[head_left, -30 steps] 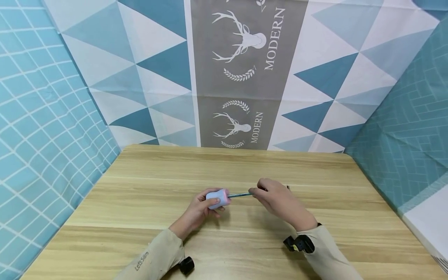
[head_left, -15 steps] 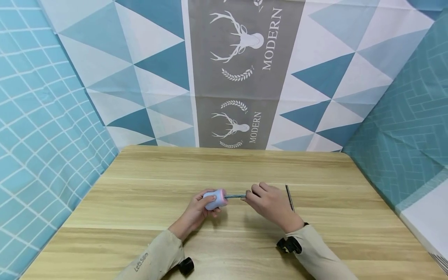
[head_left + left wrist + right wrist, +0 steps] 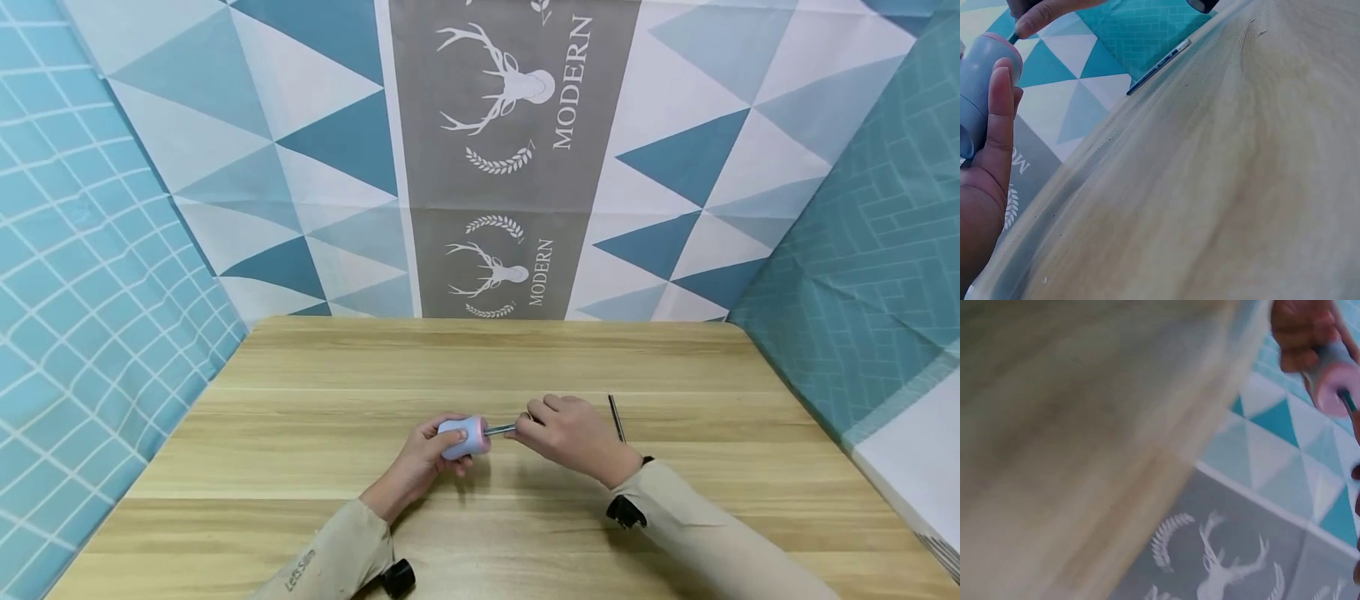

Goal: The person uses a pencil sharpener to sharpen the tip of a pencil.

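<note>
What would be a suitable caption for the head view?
Left grip holds a pale blue cylinder, right grip a thin stick in its pink end.

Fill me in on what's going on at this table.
A person is working with both hands. The left hand holds a light blue cylinder with a pink end, turned toward the right hand. The right hand grips a thin, pencil-like stick, whose far end sits in the hole in that pink end. A second dark stick lies on the wooden table, just beyond the right wrist.
</note>
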A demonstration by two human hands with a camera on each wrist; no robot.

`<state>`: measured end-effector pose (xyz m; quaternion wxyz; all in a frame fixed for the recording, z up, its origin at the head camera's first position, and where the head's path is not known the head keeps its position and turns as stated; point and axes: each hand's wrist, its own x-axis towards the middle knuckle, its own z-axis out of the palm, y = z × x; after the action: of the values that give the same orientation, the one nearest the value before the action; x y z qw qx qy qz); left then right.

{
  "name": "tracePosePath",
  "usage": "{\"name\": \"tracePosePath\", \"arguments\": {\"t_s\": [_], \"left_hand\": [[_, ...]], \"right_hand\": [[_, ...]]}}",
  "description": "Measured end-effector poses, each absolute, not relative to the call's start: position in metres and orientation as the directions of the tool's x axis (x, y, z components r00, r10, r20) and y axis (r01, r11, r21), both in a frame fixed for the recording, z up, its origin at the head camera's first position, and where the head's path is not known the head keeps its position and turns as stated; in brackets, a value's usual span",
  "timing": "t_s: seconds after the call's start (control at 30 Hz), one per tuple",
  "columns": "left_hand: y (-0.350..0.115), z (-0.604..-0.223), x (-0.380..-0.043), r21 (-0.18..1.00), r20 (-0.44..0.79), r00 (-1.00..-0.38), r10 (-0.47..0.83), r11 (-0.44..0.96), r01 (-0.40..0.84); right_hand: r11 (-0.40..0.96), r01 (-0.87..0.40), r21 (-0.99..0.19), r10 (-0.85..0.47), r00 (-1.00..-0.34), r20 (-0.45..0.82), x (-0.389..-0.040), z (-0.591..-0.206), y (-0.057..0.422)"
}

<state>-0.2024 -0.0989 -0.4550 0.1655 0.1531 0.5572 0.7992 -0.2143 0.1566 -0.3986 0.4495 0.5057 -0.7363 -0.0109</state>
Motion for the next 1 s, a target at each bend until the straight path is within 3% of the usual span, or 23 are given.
{"name": "tracePosePath", "arguments": {"t_s": [0.1,0.2,0.27,0.37,0.5,0.6,0.73,0.83,0.9,1.0], "left_hand": [[-0.099,-0.456,-0.202,0.944,0.082,-0.893,0.442,-0.321,-0.072],[-0.100,-0.458,-0.202,0.946,0.106,-0.886,0.450,-0.321,-0.050],[-0.100,-0.459,-0.203,0.946,0.118,-0.885,0.450,-0.321,-0.037],[-0.099,-0.460,-0.204,0.947,0.123,-0.888,0.443,-0.321,-0.029],[-0.099,-0.461,-0.205,0.948,0.111,-0.893,0.436,-0.316,-0.036],[-0.099,-0.461,-0.205,0.949,0.101,-0.893,0.440,-0.312,-0.046],[-0.100,-0.460,-0.204,0.952,0.109,-0.886,0.451,-0.304,-0.038],[-0.100,-0.460,-0.204,0.958,0.123,-0.878,0.462,-0.287,-0.017],[-0.100,-0.459,-0.203,0.962,0.125,-0.877,0.464,-0.273,-0.007],[-0.100,-0.458,-0.202,0.966,0.115,-0.883,0.455,-0.258,-0.007]], "right_hand": [[0.505,-0.731,0.459,-0.734,-0.084,0.673,-0.213,-0.404,0.154],[0.529,-0.760,0.378,-0.706,-0.147,0.693,-0.211,-0.408,0.152],[0.550,-0.788,0.276,-0.686,-0.239,0.687,-0.209,-0.409,0.151],[0.583,-0.811,0.047,-0.660,-0.438,0.610,-0.206,-0.406,0.150],[0.620,-0.704,-0.345,-0.619,-0.710,0.336,-0.206,-0.393,0.148],[0.606,-0.516,-0.606,-0.588,-0.803,0.096,-0.210,-0.384,0.146],[0.563,-0.100,-0.820,-0.550,-0.786,-0.282,-0.218,-0.376,0.146],[0.588,0.189,-0.787,-0.490,-0.691,-0.532,-0.222,-0.374,0.149],[0.602,0.261,-0.755,-0.474,-0.644,-0.600,-0.221,-0.375,0.151],[0.581,0.214,-0.785,-0.510,-0.657,-0.556,-0.217,-0.378,0.155]]}}
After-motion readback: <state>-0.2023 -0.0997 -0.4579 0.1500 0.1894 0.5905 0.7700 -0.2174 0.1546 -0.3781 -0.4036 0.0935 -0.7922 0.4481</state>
